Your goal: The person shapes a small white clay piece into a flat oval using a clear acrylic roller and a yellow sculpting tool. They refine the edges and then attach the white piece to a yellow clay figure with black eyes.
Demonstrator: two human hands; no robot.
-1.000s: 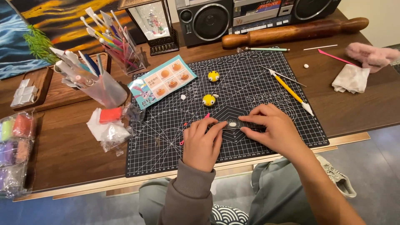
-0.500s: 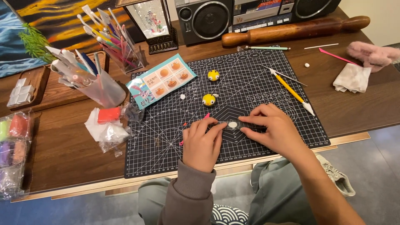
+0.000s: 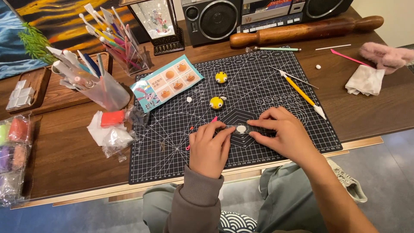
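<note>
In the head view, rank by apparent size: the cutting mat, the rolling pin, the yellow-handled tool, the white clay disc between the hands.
1. Cutting mat
2. Rolling pin
3. Yellow-handled tool
4. White clay disc

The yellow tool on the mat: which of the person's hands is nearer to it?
Right. The right hand lies just below-left of the yellow tool; the left hand is farther left.

A flat rectangular packet, light blue with orange pictures in white panels, is laid tilted on the upper left corner of the black cutting mat. Clear plastic bags of coloured clay are stacked at the surface's left edge.
</note>
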